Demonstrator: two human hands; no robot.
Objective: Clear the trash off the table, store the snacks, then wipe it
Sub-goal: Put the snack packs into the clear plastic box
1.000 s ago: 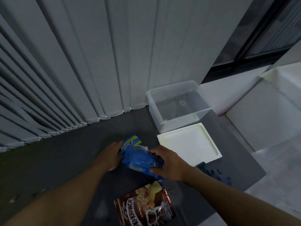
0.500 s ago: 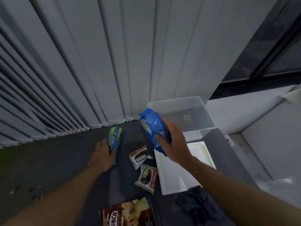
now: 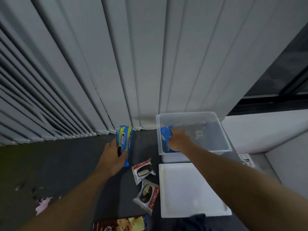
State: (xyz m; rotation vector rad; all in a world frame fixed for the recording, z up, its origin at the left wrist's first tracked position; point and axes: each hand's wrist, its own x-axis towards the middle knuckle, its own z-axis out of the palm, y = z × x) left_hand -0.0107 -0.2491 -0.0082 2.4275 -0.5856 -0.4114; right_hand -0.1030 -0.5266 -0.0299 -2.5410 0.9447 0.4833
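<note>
The left hand [image 3: 115, 158] is curling its fingers around a blue cookie pack [image 3: 125, 140] at the far edge of the dark table [image 3: 66, 164]. Two Choco Pie packets [image 3: 144, 170] are lying just right of it, beside the white lid [image 3: 191, 189]. The right hand [image 3: 178, 140] is gripping a second blue pack [image 3: 165, 135] inside the clear bin [image 3: 221, 130].

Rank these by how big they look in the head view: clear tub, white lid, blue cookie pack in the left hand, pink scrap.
1. White lid and clear tub: about alike; the lid is nearer, so unranked.
2. Blue cookie pack.
3. Pink scrap, smallest.
</note>
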